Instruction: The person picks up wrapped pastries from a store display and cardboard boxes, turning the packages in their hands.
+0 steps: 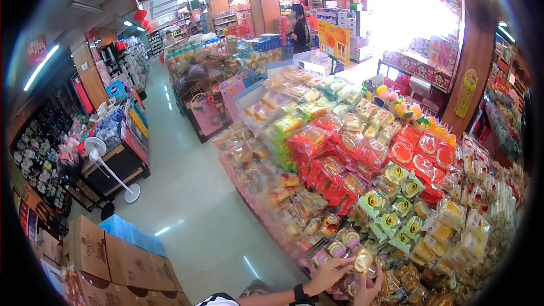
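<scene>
Low in the view, a round golden pastry in a clear wrapper [364, 260] is held between my two hands above the display. My left hand [333, 273], with a black watch on its wrist, reaches in from the left, its fingers at the wrapper's left edge. From below, my right hand [369, 291] grips the right side; part of its fingers is hidden. Wrapped purple-and-cream pastries [336, 249] lie just behind my left hand. Green packets with avocado pictures [390, 221] are heaped farther up, and brown wrapped buns [409, 276] sit to the right of my right hand.
Red packets [331, 167] and pale yellow wrapped cakes [451, 213] fill the sloping display. A glossy aisle floor [195, 215] runs along its left. Cardboard boxes [122, 255] stand at lower left, near a white fan [110, 170]. A person [300, 31] stands farther back.
</scene>
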A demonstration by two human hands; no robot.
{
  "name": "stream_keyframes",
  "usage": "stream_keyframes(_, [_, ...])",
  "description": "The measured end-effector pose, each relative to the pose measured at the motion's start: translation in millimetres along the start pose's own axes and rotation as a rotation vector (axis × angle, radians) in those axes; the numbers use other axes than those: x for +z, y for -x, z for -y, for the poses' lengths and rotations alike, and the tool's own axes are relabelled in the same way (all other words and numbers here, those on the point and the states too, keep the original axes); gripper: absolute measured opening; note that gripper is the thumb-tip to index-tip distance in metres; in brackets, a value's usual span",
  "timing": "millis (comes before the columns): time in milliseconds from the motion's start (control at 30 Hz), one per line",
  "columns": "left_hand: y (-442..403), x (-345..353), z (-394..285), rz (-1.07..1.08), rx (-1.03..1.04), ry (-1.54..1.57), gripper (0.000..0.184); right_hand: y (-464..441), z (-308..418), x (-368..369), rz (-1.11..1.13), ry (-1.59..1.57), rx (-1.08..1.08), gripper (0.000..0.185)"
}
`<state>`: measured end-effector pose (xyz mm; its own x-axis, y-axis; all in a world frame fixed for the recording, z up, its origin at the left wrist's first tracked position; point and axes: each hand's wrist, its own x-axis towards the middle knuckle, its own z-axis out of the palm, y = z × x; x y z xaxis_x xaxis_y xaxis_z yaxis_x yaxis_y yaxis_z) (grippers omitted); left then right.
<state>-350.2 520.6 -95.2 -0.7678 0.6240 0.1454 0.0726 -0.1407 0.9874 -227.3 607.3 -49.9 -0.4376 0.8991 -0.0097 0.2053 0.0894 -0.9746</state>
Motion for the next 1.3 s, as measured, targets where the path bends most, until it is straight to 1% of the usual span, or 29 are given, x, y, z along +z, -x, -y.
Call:
stream_keyframes(33, [1, -7, -5, -0.010, 0.032, 0.002, 0.033, 3, 17, 6, 0.060, -0.074, 0.068, 0.043])
stream_keyframes(67, [4, -15, -10, -0.026, 0.041, 0.007, 0.033, 8, 36, 13, 0.083, 0.024, -0.014, 0.045])
stream_keyframes(100, [6, -24, -24, -0.041, 0.051, 0.011, 0.032, 7, 27, 21, 0.152, -0.153, 0.061, 0.045])
stream_keyframes(167, [7, -45, -46, -0.078, 0.081, 0.015, 0.031, 12, 30, 36, 0.154, -0.040, -0.030, 0.043])
stream_keyframes(200, [10, -52, -44, -0.110, 0.057, -0.008, 0.032, 20, 49, 44, 0.150, -0.158, 0.017, 0.040])
stream_keyframes(267, [11, -67, -85, -0.202, 0.060, 0.229, 0.034, 39, 95, 69, 0.158, -0.401, 0.103, 0.036])
stream_keyframes(300, [18, -74, -99, -0.248, 0.052, 0.350, 0.034, 42, 89, 76, 0.147, -0.392, 0.013, 0.033])
stream_keyframes(333, [23, -84, -88, -0.261, 0.024, 0.387, 0.040, 41, 73, 88, 0.136, -0.383, -0.076, 0.030])
stream_keyframes(367, [27, -95, -84, -0.275, 0.038, 0.248, 0.042, 41, 61, 97, 0.123, -0.378, -0.165, 0.027])
stream_keyframes(400, [31, -108, -86, -0.287, 0.049, 0.108, 0.044, 43, 65, 99, 0.169, -0.337, -0.131, 0.031])
stream_keyframes(433, [38, -119, -89, -0.297, 0.057, -0.032, 0.046, 51, 67, 103, 0.185, -0.304, -0.141, 0.031])
stream_keyframes(467, [44, -128, -92, -0.301, 0.066, -0.048, 0.049, 59, 70, 105, 0.200, -0.269, -0.152, 0.030])
stream_keyframes(533, [55, -145, -102, -0.304, 0.133, -0.118, 0.047, 77, 98, 112, 0.223, -0.246, -0.164, 0.026])
stream_keyframes(567, [56, -151, -105, -0.309, 0.174, -0.150, 0.046, 82, 99, 117, 0.221, -0.238, -0.206, 0.026])
stream_keyframes(633, [59, -159, -101, -0.320, 0.222, -0.121, 0.052, 95, 113, 128, 0.223, -0.222, -0.289, 0.026])
stream_keyframes(667, [62, -162, -100, -0.341, 0.229, -0.137, 0.055, 108, 122, 124, 0.280, -0.169, -0.068, 0.031])
stream_keyframes(700, [65, -167, -102, -0.364, 0.235, -0.155, 0.057, 112, 122, 127, 0.298, -0.113, -0.047, 0.030])
stream_keyframes(733, [70, -172, -99, -0.330, 0.168, -0.125, 0.063, 114, 119, 130, 0.317, -0.058, -0.027, 0.029])
stream_keyframes(767, [73, -177, -99, -0.315, 0.106, 0.072, 0.062, 116, 117, 135, 0.337, -0.002, -0.007, 0.028])
stream_keyframes(833, [85, -186, -109, -0.278, -0.023, 0.466, 0.062, 120, 113, 147, 0.365, 0.078, -0.460, 0.028])
stream_keyframes(867, [91, -196, -105, -0.300, 0.013, 0.316, 0.061, 124, 110, 157, 0.377, 0.108, -0.680, 0.028])
stream_keyframes(900, [97, -207, -101, -0.329, 0.044, 0.166, 0.061, 130, 108, 169, 0.421, -0.013, -0.604, 0.027])
stream_keyframes(967, [105, -230, -87, -0.493, 0.341, -0.287, 0.060, 147, 104, 191, 0.507, -0.253, -0.429, 0.028])
stream_keyframes(1000, [114, -239, -90, -0.488, 0.235, -0.132, 0.060, 155, 106, 198, 0.528, -0.169, -0.482, 0.028])
stream_keyframes(1033, [122, -252, -89, -0.494, 0.244, -0.145, 0.059, 164, 110, 205, 0.565, -0.159, -0.469, 0.027])
stream_keyframes(1100, [133, -269, -95, -0.576, 0.300, -0.254, 0.059, 180, 118, 219, 0.639, -0.143, -0.456, 0.027])
stream_keyframes(1200, [148, -288, -107, -0.627, 0.222, -0.180, 0.059, 191, 123, 242, 0.699, -0.165, -0.498, 0.026])
stream_keyframes(1300, [157, -304, -109, -0.685, 0.206, -0.164, 0.059, 199, 131, 261, 0.779, -0.177, -0.524, 0.023])
